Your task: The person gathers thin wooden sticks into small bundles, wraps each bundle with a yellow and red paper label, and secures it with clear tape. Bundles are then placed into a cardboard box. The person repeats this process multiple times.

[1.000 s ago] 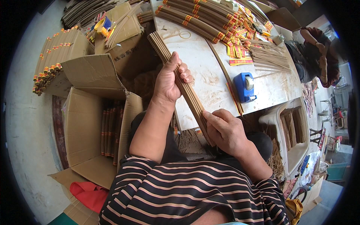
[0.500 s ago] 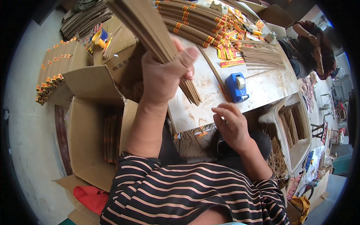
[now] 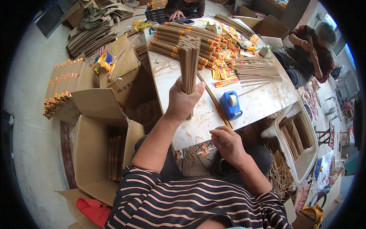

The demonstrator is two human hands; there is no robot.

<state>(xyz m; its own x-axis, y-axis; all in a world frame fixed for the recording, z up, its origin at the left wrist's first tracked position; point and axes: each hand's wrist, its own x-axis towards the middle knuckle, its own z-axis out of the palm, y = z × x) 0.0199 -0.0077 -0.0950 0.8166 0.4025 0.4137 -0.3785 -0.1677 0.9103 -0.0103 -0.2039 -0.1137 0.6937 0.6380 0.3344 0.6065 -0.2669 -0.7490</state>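
A thick bundle of brown incense sticks [image 3: 189, 65] stands nearly upright above the worktable, its upper ends showing. My left hand [image 3: 184, 100] is wrapped round its lower part, and the sticks' bottom ends show just below the fist. Over the table's near edge hovers my right hand [image 3: 230, 144], with loosely bent fingers a little apart and nothing visible in them. Close to it on the white tabletop [image 3: 190, 131] is a blue tape dispenser [image 3: 231, 106]. A few long sticks [image 3: 215, 101] lie between the dispenser and my left hand.
Labelled incense bundles [image 3: 183, 36], red-and-yellow paper labels [image 3: 225, 72] and loose sticks [image 3: 257, 72] cover the table's far part. An open carton [image 3: 89, 152] stands at my left, a white tub [image 3: 284, 147] at my right. One co-worker [image 3: 310, 49] sits far right; another's hand [image 3: 176, 15] shows at the back.
My left hand has turned the bundle from a slant to nearly upright and holds it farther from my view. The right hand stays by the table edge. My view has tilted up slightly.
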